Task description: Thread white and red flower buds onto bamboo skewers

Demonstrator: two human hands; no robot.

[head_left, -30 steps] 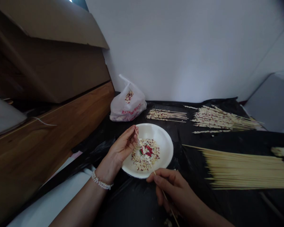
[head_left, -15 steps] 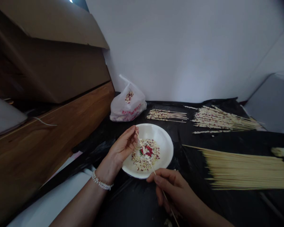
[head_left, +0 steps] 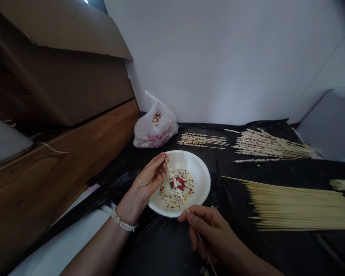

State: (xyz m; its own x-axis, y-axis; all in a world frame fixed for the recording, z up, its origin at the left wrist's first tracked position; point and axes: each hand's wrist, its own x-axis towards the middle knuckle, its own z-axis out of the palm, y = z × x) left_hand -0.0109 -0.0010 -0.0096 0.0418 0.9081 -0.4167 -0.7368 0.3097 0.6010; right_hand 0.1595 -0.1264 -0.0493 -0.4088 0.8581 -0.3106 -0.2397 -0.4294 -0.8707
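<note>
A thin wooden skewer point(head_left: 185, 205) slants over a white bowl point(head_left: 199, 168). White pieces that look like corn kernels are threaded on its upper part. My left hand point(head_left: 151, 178), with a beaded bracelet at the wrist, pinches the skewer's upper tip at the bowl's left rim. Lower down, my right hand point(head_left: 208, 230) is closed around the shaft, just in front of the bowl. Loose kernels point(head_left: 172, 201), pale and dark red, lie in the bowl around a red and green pattern on its bottom.
Behind the bowl stands a plastic bag point(head_left: 158, 132) with kernels inside. Threaded skewers point(head_left: 192, 140) lie right of it, and a larger pile point(head_left: 258, 143) farther right. Bare skewers point(head_left: 299, 207) rest on black sheeting point(head_left: 161, 245). A cardboard box point(head_left: 74, 76) is at left.
</note>
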